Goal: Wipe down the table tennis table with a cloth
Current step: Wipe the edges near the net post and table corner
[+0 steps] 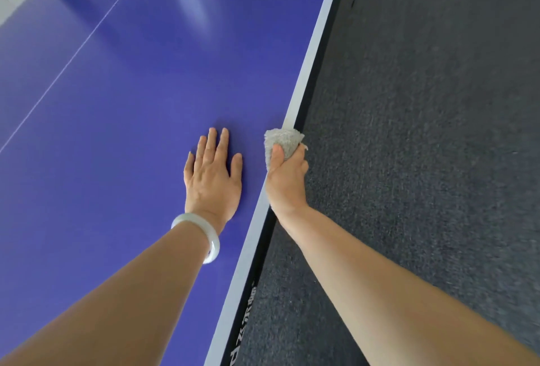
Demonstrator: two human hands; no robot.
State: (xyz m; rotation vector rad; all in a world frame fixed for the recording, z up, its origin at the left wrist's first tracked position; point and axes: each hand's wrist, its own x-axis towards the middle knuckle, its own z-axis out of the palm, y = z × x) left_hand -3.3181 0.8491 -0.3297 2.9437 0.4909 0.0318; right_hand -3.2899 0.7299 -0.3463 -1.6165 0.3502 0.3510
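- White print (247, 308) runs along the table's dark side rail, but it is too blurred for us to read.
- The blue table tennis table (117, 131) ends in a white border stripe (315, 44), with dark carpet (423, 131) just beyond it. Open blue surface stretches ahead and leftward, crossed by one thin white line (73, 55).
- We count two hands, one cloth and one bangle.
- Our left hand (211, 178) lies flat on the tabletop with straight fingers, and a pale bangle (209, 237) sits on the wrist.
- Our right hand (286, 181) clutches the bunched grey cloth (282, 139) against the border stripe at the table's edge.

My left grip (211, 178) is flat, palm down, fingers (211, 143) straight; my right grip (287, 181) is curled round the cloth (283, 140).
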